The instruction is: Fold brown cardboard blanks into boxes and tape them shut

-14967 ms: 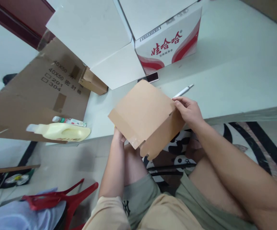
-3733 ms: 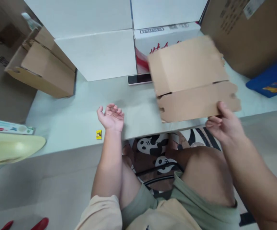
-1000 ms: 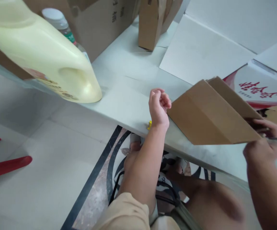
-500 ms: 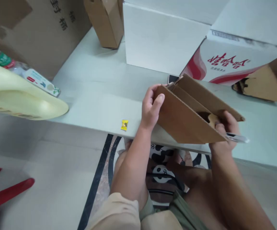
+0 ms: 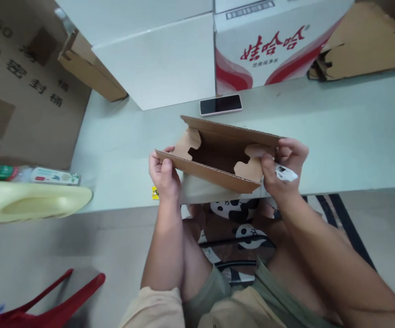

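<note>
Between my two hands a brown cardboard box (image 5: 211,175) is held up over the front edge of the table, its open top facing me. Notched flaps stand at both of its short ends, and the inside is dark. My left hand (image 5: 165,175) grips the left end, thumb on the near wall and fingers behind. At the right end my right hand (image 5: 284,166) is closed on the box, with a small white item (image 5: 285,173), perhaps a packet or label, by its palm. A yellow-wrapped candy (image 5: 155,193) lies partly hidden beside my left wrist.
Beyond the box a phone (image 5: 221,105) lies on the pale table (image 5: 115,136). White cartons (image 5: 170,64), a red-and-white carton (image 5: 266,54) and folded cardboard (image 5: 365,45) line the back. A large carton (image 5: 29,100), a bottle (image 5: 4,171) and a pale yellow plastic object (image 5: 47,198) are at left.
The box has moved left and turned, so its open top and both end flaps now show. The phone has come into fuller view. My head view has swung round.
</note>
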`<state>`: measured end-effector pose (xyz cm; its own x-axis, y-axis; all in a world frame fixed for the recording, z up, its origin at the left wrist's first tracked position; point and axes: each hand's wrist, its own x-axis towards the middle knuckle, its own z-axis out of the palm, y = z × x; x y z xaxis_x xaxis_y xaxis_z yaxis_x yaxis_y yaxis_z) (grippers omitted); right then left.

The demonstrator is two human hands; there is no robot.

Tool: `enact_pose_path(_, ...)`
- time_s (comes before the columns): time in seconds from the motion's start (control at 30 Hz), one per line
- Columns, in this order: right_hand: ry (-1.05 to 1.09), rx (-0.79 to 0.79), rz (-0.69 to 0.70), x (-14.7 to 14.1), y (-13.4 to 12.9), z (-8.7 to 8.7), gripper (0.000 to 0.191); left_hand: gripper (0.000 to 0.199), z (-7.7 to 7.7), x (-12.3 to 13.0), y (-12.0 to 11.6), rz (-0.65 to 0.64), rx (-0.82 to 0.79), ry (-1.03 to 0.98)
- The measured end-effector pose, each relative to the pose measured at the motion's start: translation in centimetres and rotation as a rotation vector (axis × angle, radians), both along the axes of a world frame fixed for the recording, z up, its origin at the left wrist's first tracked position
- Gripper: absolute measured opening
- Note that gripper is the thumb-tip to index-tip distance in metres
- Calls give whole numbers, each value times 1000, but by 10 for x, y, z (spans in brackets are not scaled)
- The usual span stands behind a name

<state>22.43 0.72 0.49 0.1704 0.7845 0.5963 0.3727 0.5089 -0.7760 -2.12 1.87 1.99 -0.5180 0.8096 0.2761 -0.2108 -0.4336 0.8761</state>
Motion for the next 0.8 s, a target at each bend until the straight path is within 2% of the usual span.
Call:
enact_pose_path(0.1,92,113,72,-1,1,-2,37,47,-6,1,-3,58,1,73)
enact_pose_path(0.23,112,59,53,-1,-7,-1,27,51,-14,3,-10,139,-17,265)
enact_pose_path(0.37,171,58,230,6,-15,-1,40,57,-15,3,-14,150,-78,455)
enact_pose_path(0.47,193,37,267,12,-19,1,44,58,-14,1,-14,156,-69,603)
enact_pose_path(0.63,118,36,241,17,-26,8,25,52,-16,-6,-13,182,-43,786)
enact_pose_path(0.8,81,46,295,19,-28,10,22,38,-8,-15,-17,152,67,966)
